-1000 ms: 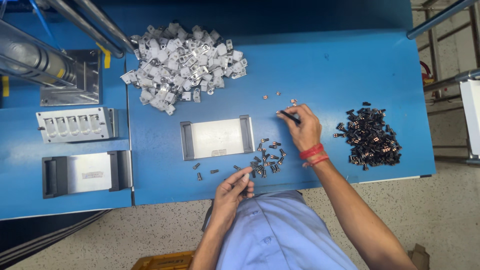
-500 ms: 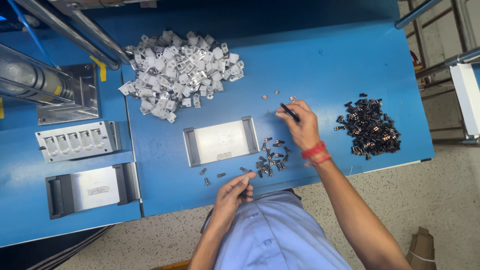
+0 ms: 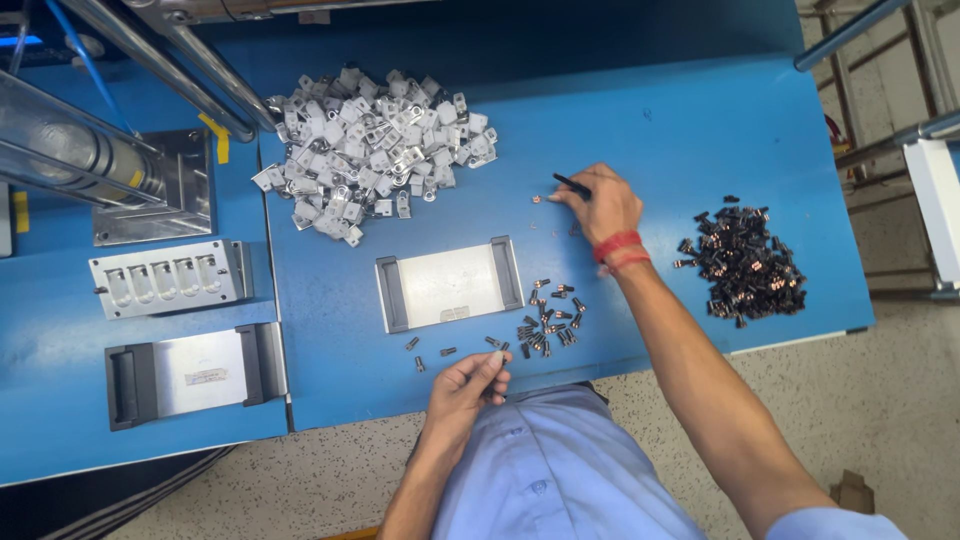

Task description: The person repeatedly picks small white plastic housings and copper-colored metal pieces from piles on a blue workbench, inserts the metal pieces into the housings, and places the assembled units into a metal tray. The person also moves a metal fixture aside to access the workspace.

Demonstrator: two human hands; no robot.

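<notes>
A thin black tool [image 3: 572, 184] is pinched in the right hand [image 3: 603, 205]; a small screw [image 3: 497, 357] is held by the left hand's [image 3: 465, 385] closed fingertips, near the scattered screws [image 3: 548, 320].

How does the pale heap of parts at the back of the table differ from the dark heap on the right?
The pale heap holds silvery-white, flat, bracket-like pieces; the dark heap holds blackish, coppery bits. The pale heap spreads wider and its pieces look bigger. Both lie loose on the blue table, untouched by either hand.
</notes>
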